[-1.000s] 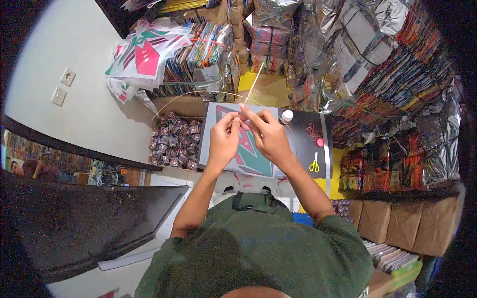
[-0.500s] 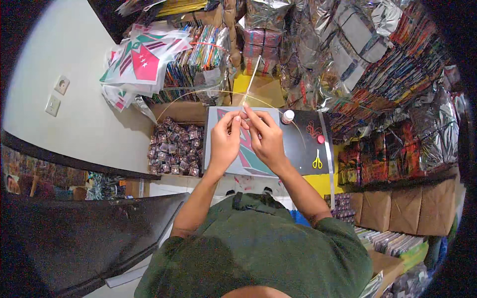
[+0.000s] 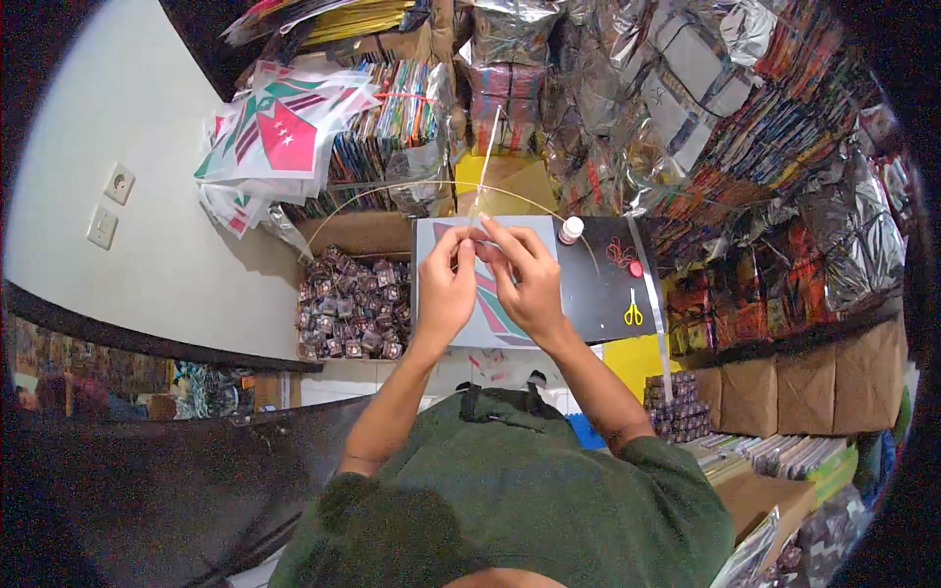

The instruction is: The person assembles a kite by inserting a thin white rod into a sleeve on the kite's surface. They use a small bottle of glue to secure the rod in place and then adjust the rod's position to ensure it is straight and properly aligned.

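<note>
Above the dark table, my left hand and my right hand meet fingertip to fingertip, both closed in a pinch. A pale straight stick rises from between them, pointing away from me. Crossing it just beyond my fingertips is a thin bowed stick, its ends curving down to either side. The exact grip and any thread at the crossing are hidden by my fingers. Under my hands lies a printed kite sheet in grey, pink and green.
Right of my hands are a white bottle, tangled red thread, a red cap and yellow scissors. A box of small wrapped pieces sits at left. Kite sheets and wrapped bundles are stacked behind.
My fingers have shifted slightly while staying together at the sticks. The straight stick's far end has moved a little left. The whole view has shifted slightly.
</note>
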### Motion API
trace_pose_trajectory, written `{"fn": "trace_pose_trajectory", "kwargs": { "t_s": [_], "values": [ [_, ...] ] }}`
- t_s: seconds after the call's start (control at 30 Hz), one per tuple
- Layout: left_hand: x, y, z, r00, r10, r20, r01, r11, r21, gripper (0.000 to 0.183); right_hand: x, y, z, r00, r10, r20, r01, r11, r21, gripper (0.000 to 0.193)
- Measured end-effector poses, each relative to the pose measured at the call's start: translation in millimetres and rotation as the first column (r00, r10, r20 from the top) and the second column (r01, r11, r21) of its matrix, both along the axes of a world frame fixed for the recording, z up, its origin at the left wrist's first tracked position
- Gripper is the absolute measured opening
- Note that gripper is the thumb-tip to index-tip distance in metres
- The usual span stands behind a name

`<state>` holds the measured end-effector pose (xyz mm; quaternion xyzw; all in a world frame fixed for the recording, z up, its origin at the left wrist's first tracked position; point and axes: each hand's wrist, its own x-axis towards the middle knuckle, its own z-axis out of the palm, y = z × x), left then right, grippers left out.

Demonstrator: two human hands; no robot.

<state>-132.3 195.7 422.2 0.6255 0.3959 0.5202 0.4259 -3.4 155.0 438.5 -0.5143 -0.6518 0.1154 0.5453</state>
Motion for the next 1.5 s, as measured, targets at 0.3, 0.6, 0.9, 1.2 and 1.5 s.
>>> {"fn": "trace_pose_trajectory", "kwargs": {
  "t_s": [0.3,0.6,0.9,1.2,1.5],
  "values": [
    [-20.6,-8.8,12.5,0.995,-0.077,-0.068,0.075,0.997,-0.030,0.026,-21.2,-9.4,3.3,0.999,-0.034,-0.042,0.033,0.999,-0.034,0.038],
    [-17.3,-18.7,13.0,0.991,-0.123,-0.058,0.123,0.992,0.005,0.023,-31.3,-14.9,-8.4,0.975,-0.106,-0.196,0.097,0.994,-0.054,0.037],
    [-4.5,-15.6,-0.1,0.989,-0.133,0.058,0.135,0.990,-0.031,0.022,-18.4,-28.3,-8.2,0.722,-0.006,-0.692,-0.266,0.921,-0.286,0.038],
    [30.4,-16.9,4.6,0.985,-0.124,0.123,0.141,0.981,-0.137,0.025,6.0,-24.2,0.7,0.649,0.003,-0.760,-0.302,0.919,-0.255,0.033],
    [90.8,-8.6,14.9,0.996,-0.057,0.069,0.065,0.991,-0.115,0.025,61.9,-9.1,11.9,0.529,0.026,-0.849,-0.383,0.899,-0.211,0.033]
  ]
}}
